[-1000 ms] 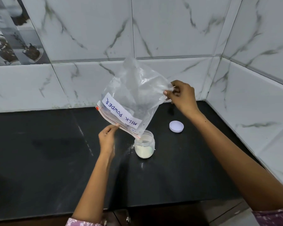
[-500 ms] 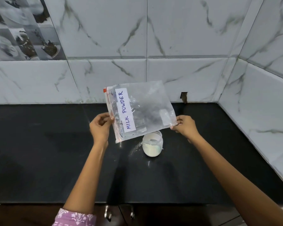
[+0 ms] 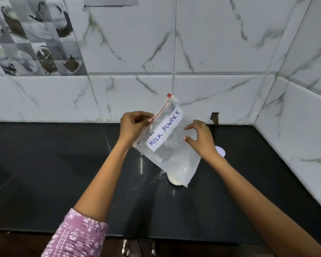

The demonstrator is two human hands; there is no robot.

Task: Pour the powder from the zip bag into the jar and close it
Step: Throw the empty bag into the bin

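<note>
A clear zip bag [image 3: 171, 151] with a white label reading MILK POWDER hangs tilted above the black counter, its red zip edge up and to the left. My left hand [image 3: 132, 126] pinches that zip edge. My right hand [image 3: 200, 139] hovers at the bag's right side with fingers spread, and I cannot tell whether it touches the plastic. Behind the bag's lower corner stands the small glass jar [image 3: 174, 180] with white powder in it, mostly hidden. Its white lid [image 3: 220, 150] lies on the counter, partly behind my right wrist.
The black counter [image 3: 63, 164] runs left to right and meets white marble-look tiled walls at the back and on the right [image 3: 295, 136]. A little spilled powder [image 3: 160, 173] dusts the counter left of the jar. Cabinet handles [image 3: 126, 249] show under the front edge.
The bag went from tipped mouth-down over the jar to hanging with the zip edge up. My right hand let go of the bag's corner and opened. The view shifted.
</note>
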